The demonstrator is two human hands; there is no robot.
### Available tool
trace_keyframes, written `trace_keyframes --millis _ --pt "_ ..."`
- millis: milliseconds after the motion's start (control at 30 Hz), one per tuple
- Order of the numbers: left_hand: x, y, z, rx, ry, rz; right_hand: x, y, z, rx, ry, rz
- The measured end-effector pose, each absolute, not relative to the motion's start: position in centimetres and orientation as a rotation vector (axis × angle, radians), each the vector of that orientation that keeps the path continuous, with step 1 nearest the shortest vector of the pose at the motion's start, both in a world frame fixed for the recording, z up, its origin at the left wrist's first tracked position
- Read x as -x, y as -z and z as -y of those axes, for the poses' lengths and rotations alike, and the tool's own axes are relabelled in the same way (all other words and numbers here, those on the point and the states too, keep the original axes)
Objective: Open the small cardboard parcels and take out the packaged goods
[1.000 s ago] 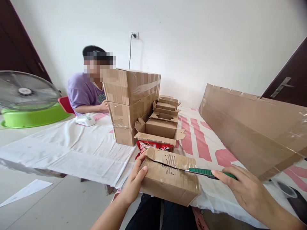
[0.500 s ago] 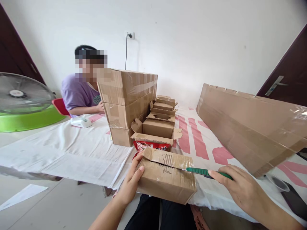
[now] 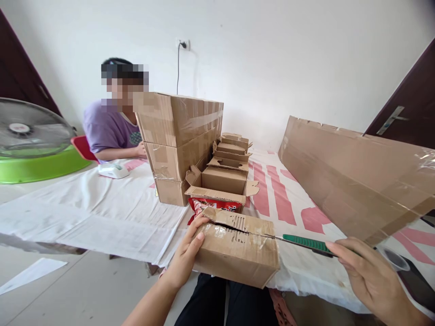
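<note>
A small taped cardboard box [image 3: 238, 253] lies at the near edge of the table, its far top flap lifted a little. My left hand [image 3: 186, 256] grips the box's left end, thumb on top. My right hand [image 3: 370, 280] is closed round a green-handled knife [image 3: 306, 243]. The blade tip touches the box's right top corner at the flap seam. A red snack packet [image 3: 214, 206] lies just behind the box.
Several open small boxes [image 3: 226, 179] stand in a row behind, beside a stack of three sealed cartons [image 3: 180, 140]. A long carton [image 3: 353, 181] lies at right. A roll of clear tape [image 3: 392, 259] sits near my right hand. A person in purple [image 3: 108, 131] sits at far left by a fan [image 3: 30, 131].
My right hand has drawn the knife to the right, so the blade now meets the box only at its right corner. The left hand keeps its hold.
</note>
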State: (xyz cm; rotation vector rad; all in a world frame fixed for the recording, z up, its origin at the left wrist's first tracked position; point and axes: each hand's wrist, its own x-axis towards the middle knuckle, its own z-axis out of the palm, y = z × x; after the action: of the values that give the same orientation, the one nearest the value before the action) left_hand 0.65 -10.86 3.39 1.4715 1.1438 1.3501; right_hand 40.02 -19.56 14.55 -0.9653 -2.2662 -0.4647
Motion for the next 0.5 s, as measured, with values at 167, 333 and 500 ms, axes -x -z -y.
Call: trace_keyframes --millis 167,333,500 --pt "-0.7 -3.9 10.9 -1.473 -1.336 -1.131 -38.1 -13.5 18.2 0.959 0.424 2.266" --pt "-0.8 -3.7 10.9 -1.463 -1.351 -1.144 -37.1 -12.7 17.5 0.915 0.562 2.29" --pt "-0.7 -3.8 11.0 -1.462 -1.332 -1.148 -37.8 -12.9 18.1 0.89 0.562 2.29"
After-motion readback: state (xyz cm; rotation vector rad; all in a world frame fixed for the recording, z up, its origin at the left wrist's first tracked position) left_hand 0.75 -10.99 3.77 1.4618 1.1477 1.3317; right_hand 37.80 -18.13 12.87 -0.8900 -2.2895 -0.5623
